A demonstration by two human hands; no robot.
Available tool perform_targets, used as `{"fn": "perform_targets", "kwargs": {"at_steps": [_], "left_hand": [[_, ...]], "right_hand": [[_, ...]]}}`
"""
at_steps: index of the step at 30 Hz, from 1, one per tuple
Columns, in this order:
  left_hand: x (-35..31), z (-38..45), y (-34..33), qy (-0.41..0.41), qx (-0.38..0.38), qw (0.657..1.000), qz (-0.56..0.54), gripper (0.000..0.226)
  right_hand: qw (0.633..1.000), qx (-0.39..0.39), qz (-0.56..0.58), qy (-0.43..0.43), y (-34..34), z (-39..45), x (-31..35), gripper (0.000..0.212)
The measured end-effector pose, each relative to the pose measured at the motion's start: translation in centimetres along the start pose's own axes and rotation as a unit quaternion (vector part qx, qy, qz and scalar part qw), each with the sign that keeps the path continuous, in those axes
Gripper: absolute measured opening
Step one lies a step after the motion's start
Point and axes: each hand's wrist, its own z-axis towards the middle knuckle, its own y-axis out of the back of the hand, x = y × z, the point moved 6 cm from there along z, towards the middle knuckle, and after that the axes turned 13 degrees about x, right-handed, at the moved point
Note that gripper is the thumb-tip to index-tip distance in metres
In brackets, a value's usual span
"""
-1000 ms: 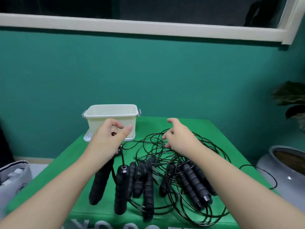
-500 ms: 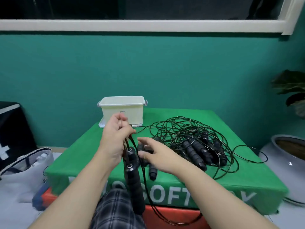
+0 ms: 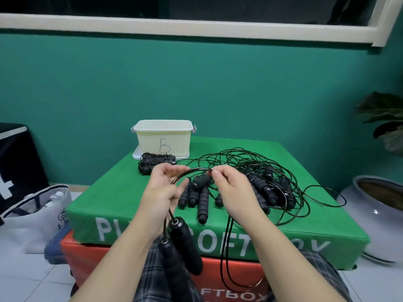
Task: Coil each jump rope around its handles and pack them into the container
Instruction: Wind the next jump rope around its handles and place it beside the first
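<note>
Both forearms reach forward from the bottom edge, and the two hands meet above the near part of the green surface (image 3: 122,192). The left hand (image 3: 161,190) has its fingers curled around a black cord (image 3: 189,171); its thumb and forefinger pinch the cord near the top, and the lower fingers hold the strands that lead down to two black foam handles (image 3: 183,247). These handles hang below the hand, in front of the surface edge, side by side and touching. The right hand (image 3: 231,190) pinches the same cord with thumb and forefinger, so the cord makes a short arch between the two hands. Below the right hand, loops of the cord hang down in front of the orange box (image 3: 87,258).

On the surface behind the hands lies a tangled pile of ropes (image 3: 272,171) with several loose handles. One coiled jump rope (image 3: 156,162) lies just before the white container (image 3: 163,138), which stands at the far left of the surface and is marked with a letter B. A white bag (image 3: 37,214) is on the floor at the left, a large grey pot (image 3: 379,214) at the right.
</note>
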Motion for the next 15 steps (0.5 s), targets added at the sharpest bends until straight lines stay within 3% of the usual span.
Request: {"fn": "perform_targets", "kwargs": {"at_steps": [4,10,13,15], "left_hand": [[0.7,-0.6,-0.5,0.022,0.041,0.983,0.179,0.040],[1.3,-1.6,0.1,-0.008,-0.003,0.928,0.372,0.041],[0.9,-1.1,-1.4,-0.010,0.050,0.926,0.373,0.034],[0.8,-0.3,-2.7,0.014,0.068,0.957,0.281,0.020]], "right_hand": [[0.998,-0.035,-0.030,0.049,1.8,-0.7,3.3,0.021],[0.981,-0.048,-0.173,0.068,3.2,-0.5,6.1,0.016],[0.970,-0.051,-0.234,0.052,3.5,0.0,6.7,0.017],[0.966,-0.064,-0.246,0.053,3.9,0.3,7.4,0.019]]}}
